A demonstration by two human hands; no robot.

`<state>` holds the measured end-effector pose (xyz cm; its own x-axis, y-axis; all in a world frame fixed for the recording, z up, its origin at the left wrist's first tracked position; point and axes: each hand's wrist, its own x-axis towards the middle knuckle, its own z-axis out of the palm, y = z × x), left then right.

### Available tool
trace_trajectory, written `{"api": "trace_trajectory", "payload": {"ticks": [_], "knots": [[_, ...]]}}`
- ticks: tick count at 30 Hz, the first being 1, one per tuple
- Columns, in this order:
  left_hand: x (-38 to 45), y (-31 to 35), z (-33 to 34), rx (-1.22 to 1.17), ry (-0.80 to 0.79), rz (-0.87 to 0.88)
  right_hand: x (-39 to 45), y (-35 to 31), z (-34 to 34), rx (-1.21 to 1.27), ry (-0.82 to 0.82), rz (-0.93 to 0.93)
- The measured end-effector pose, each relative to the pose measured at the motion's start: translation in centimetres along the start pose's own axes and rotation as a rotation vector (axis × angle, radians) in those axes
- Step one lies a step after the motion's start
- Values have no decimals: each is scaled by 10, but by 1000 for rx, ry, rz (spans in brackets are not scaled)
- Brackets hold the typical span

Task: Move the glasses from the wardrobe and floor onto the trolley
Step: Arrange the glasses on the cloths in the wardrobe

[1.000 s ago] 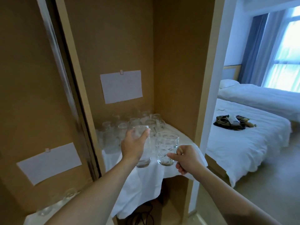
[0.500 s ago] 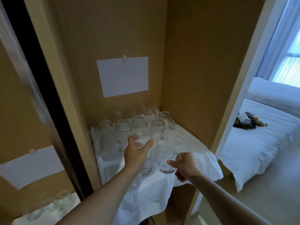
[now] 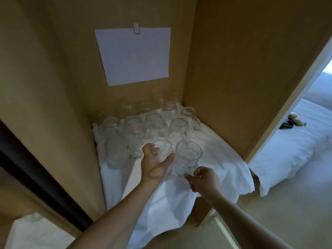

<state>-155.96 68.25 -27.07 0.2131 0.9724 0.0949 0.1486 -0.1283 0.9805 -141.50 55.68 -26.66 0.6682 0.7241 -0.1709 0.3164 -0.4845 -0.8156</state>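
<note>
Both hands have lowered their glasses, left glass (image 3: 162, 152) and right mug (image 3: 188, 157), toward the white cloth (image 3: 224, 159)

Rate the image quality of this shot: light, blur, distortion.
Head view: dim inside the wardrobe, brighter and bluish at the bed on the right; the clear glasses blur into the white cloth; both hands (left hand, right hand) look soft; wide-angle bending slants the wardrobe edges.

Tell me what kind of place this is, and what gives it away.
Probably a hotel or guest bedroom. A built-in wooden wardrobe holds many glasses on a white cloth, and through the opening at right a bed with white linen shows.
</note>
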Motion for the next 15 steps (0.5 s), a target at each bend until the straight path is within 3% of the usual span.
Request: {"api": "trace_trajectory", "payload": {"ticks": [5, 9, 12, 15], "knots": [[-3, -9, 2, 46, 43, 66, 3, 13, -4, -57, -74, -82], [-8, -9, 2, 61, 71, 83, 3, 16, -26, 164, -226, -125], [-11, -5, 7, 70, 125, 71, 20, 14, -43, 363, -184, -147], [-14, -6, 12, 88, 190, 54, 46, 11, -50, 310, -295, -194]]}}
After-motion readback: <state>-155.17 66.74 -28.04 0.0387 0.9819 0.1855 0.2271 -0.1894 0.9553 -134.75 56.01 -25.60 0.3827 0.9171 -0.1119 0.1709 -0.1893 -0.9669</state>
